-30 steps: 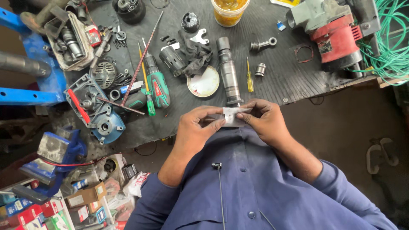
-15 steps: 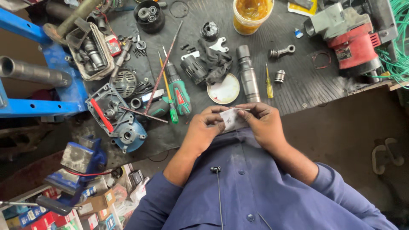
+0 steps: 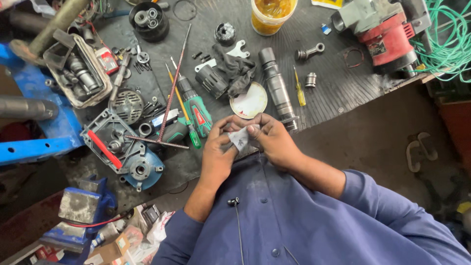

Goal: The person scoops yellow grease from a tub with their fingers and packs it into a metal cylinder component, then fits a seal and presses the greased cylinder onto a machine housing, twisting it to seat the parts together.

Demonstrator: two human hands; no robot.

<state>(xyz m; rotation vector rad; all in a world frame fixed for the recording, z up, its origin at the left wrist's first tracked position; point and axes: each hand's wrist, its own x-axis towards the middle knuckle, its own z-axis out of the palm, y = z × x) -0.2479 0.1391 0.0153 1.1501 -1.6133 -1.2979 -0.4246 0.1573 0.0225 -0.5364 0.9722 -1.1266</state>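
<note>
Both my hands meet just in front of my blue shirt, at the near edge of a dark workbench [image 3: 338,88]. My left hand [image 3: 218,149] and my right hand [image 3: 273,140] pinch a small white packet [image 3: 241,138] between their fingertips. The packet is crumpled and partly hidden by my fingers. Just beyond my hands lie a green power screwdriver [image 3: 195,109], a round white lid [image 3: 250,103] and a long grey metal cylinder [image 3: 276,89].
The bench holds a blue motor housing [image 3: 128,155], a grey tray of parts [image 3: 79,74], a yellow tub [image 3: 273,13], a red power tool [image 3: 387,33], a black cloth [image 3: 236,72] and several small parts. A blue vise [image 3: 83,206] and green cable [image 3: 449,39] sit at the sides.
The view has shifted, so the bench items sit lower and further right in the picture. My hands stay together on the white packet, which now looks more crumpled.
</note>
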